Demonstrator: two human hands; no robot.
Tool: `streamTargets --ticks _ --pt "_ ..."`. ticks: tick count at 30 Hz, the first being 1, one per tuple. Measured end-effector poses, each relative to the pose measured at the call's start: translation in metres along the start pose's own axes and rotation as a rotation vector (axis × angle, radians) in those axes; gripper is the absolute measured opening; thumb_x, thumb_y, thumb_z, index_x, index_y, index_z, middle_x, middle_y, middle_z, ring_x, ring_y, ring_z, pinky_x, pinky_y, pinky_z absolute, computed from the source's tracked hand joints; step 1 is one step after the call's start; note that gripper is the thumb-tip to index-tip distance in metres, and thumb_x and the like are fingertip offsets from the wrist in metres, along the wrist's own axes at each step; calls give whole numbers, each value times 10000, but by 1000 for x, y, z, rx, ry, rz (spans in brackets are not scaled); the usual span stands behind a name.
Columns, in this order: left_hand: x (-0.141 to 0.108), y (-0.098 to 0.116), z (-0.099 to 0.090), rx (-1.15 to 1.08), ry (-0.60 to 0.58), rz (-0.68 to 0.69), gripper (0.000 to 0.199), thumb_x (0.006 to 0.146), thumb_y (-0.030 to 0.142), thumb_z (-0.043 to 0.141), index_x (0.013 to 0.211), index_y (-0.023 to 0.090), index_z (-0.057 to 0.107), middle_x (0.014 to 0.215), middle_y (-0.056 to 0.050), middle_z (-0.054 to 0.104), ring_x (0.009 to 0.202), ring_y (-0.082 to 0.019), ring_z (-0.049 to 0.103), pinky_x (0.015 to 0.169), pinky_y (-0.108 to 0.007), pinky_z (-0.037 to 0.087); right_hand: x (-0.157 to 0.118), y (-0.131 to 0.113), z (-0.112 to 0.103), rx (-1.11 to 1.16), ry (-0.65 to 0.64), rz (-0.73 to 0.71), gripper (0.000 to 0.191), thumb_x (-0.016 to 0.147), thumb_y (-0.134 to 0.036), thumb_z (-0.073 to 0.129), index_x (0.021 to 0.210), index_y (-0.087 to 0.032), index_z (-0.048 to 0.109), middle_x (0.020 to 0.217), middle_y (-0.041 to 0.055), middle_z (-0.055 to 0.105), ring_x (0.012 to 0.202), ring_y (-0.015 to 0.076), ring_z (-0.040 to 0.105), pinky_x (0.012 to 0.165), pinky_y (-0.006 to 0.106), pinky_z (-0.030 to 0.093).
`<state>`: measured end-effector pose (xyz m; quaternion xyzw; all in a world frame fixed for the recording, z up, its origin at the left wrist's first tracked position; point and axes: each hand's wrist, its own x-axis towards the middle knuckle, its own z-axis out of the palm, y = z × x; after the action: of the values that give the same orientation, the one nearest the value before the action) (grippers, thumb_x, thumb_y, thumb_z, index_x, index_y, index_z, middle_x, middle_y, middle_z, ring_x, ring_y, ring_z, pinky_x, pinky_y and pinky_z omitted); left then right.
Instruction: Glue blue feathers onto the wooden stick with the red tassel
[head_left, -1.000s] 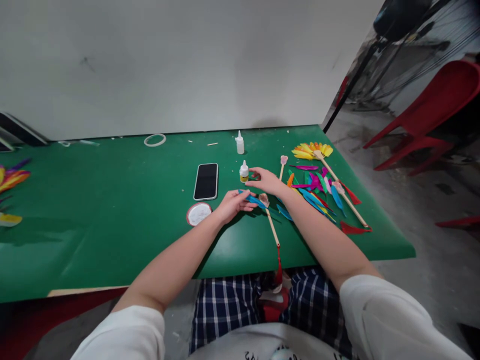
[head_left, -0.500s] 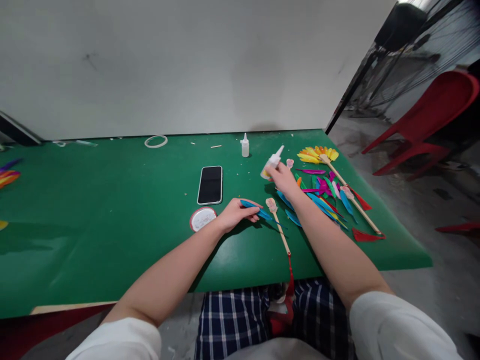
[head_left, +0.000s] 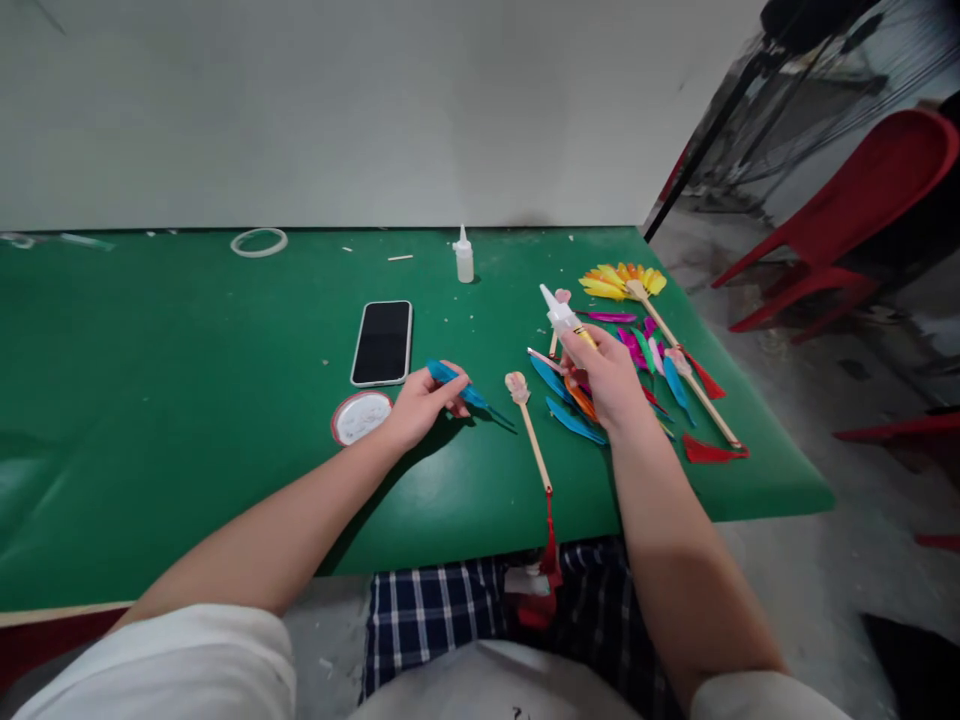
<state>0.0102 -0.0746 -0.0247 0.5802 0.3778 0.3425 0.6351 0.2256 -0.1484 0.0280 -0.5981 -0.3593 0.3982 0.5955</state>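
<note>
My left hand [head_left: 426, 402] pinches a blue feather [head_left: 472, 394] just above the table, its quill pointing right. In my right hand [head_left: 604, 375] is a white glue bottle [head_left: 568, 322], tilted with its pointed nozzle up and to the left. Between my hands lies a wooden stick with a small decorated head [head_left: 530, 425] and a red tassel [head_left: 550, 545] that hangs over the table edge. Loose blue feathers [head_left: 574, 420] and other coloured ones lie beneath and beside my right hand, which partly hides them.
A phone [head_left: 382, 343] and a round white lid [head_left: 337, 425] lie left of my hands. A second glue bottle [head_left: 465, 262] stands near the wall, with a clear ring [head_left: 259, 243] farther left. A yellow feather fan [head_left: 622, 283] lies at right; beyond the table stands a red chair [head_left: 862, 215].
My right hand has turned the glue bottle so its nozzle now points up-left instead of up-right, and it is lower over the feathers. My left hand still holds the blue feather. The view has shifted.
</note>
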Motion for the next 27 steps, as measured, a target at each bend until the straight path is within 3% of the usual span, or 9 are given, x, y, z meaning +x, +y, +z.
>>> streamTargets --ticks 3,6,8,12,14,15,17,20,27 --pt "-7 3 -2 45 -33 33 282 726 422 628 761 156 540 539 13 594 466 -111 572 481 -225 446 -2 -1 7 -19 -39 41 309 691 -434 655 848 -205 518 609 -30 550 505 88 524 384 179 354" --pt "-21 11 -5 168 5 146 296 797 435 542 715 151 564 654 -28 638 598 -119 598 597 -241 469 0 -2 12 16 -56 40 319 696 -397 640 911 -212 492 632 -32 584 507 94 544 382 180 374" --pt "-32 17 -15 295 141 212 305 819 425 516 715 153 605 731 -35 648 704 -123 600 686 -239 465 2 -3 16 35 -63 26 300 702 -373 629 913 -215 487 623 -39 583 495 90 538 384 182 382" --pt "-49 20 -50 296 582 251 322 829 442 491 740 153 601 998 -53 649 808 -129 599 683 -227 458 6 -4 23 51 -61 12 263 711 -370 610 879 -212 485 608 -38 593 479 90 543 373 182 385" --pt "-57 15 -64 296 687 217 347 820 462 493 775 141 615 1057 -73 640 843 -147 604 685 -240 467 5 -4 25 52 -65 19 256 712 -375 606 862 -214 476 608 -36 602 478 95 556 372 184 391" --pt "-61 12 -68 298 676 168 363 818 477 487 841 142 623 1108 -83 627 869 -165 611 706 -266 480 5 -4 26 54 -69 24 256 712 -378 605 857 -215 470 609 -36 606 480 98 563 373 186 394" --pt "-70 3 -67 393 603 137 354 817 474 492 854 150 629 1232 -86 576 1057 -213 574 890 -341 459 4 -5 26 62 -75 28 250 715 -381 600 849 -218 465 606 -37 609 481 101 569 375 188 397" --pt "-79 -6 -55 523 442 188 339 845 446 466 750 162 625 1324 -72 518 1297 -235 392 1111 -423 253 4 -8 23 93 -64 12 234 720 -378 594 843 -221 473 587 -41 603 465 100 558 370 191 389" --pt "-73 -11 -26 716 155 177 344 888 414 402 795 198 654 1289 -61 556 1371 -248 278 1118 -582 70 4 -18 7 131 13 -34 221 720 -364 589 861 -231 484 583 -39 600 455 104 552 370 199 380"
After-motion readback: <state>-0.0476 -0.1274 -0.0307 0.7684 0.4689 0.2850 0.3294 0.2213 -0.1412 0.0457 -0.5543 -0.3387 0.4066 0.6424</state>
